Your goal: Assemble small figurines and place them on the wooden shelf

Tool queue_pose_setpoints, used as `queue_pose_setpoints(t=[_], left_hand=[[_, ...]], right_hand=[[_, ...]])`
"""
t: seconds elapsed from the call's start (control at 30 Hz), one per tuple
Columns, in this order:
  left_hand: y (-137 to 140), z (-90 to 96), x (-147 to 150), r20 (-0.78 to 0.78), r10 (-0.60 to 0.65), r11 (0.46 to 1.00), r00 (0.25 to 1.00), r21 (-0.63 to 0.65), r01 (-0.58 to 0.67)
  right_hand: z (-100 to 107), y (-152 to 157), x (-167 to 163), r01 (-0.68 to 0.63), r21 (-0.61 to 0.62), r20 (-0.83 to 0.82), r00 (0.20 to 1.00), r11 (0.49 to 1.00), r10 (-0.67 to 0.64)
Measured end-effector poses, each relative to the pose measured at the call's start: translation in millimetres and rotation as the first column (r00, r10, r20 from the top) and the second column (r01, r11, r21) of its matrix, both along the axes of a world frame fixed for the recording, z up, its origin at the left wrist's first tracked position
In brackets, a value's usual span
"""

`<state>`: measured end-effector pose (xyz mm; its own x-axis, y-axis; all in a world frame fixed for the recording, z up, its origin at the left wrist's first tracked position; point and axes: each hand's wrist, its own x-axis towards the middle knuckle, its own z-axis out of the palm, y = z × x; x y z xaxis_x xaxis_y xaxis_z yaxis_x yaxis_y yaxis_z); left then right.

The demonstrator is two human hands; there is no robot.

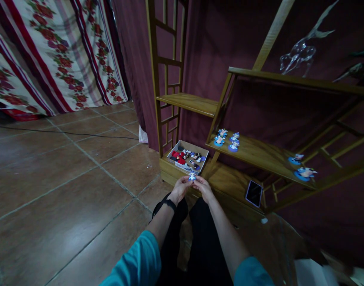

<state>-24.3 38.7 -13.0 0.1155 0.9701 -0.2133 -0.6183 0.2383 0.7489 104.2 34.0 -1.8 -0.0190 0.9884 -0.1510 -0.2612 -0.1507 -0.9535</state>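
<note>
My left hand (180, 188) and my right hand (203, 186) meet in front of me and together pinch a small white-and-blue figurine (193, 176). Just beyond my hands, a shallow cardboard box (172, 153) on the bottom board of a wooden shelf unit (260, 153) holds several small figurines, some red and some dark. The middle shelf carries several blue-based figurines (227, 139) at its left end. Two more figurines (301, 167) stand at its right end.
A phone (254, 193) lies face up on the bottom board, right of my hands. A glass deer (301, 49) stands on the top shelf. Brown floor tiles (65, 186) spread to the left, with a flowered cloth (51, 51) hanging behind and a cable across the floor.
</note>
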Motion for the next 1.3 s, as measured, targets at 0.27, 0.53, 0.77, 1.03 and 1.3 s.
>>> queue_pose_setpoints(t=[0.27,0.53,0.77,1.03,1.3], left_hand=[[-1.6,9.3,-0.4,0.057,-0.051,0.999,0.997,0.0,0.051],[-3.9,11.8,-0.3,0.081,-0.024,1.0,0.996,-0.012,0.025],[-5.3,14.2,0.6,0.059,0.011,1.0,0.998,0.0,-0.011],[-7.9,16.6,0.3,0.043,0.029,1.0,0.999,0.004,-0.029],[-5.9,12.6,-0.3,0.072,0.049,0.999,0.996,-0.02,-0.047]], right_hand=[[-4.5,4.1,2.6,-0.002,-0.021,0.004,1.0,1.0,0.002],[-0.7,2.7,0.3,0.0,0.002,-0.018,1.0,1.0,0.0],[5.3,-1.4,-1.7,0.002,0.022,0.02,1.0,1.0,-0.002],[5.3,-2.2,-2.9,0.023,0.011,0.02,1.0,1.0,-0.023],[5.6,-1.7,-3.1,0.027,0.013,0.01,1.0,1.0,-0.027]])
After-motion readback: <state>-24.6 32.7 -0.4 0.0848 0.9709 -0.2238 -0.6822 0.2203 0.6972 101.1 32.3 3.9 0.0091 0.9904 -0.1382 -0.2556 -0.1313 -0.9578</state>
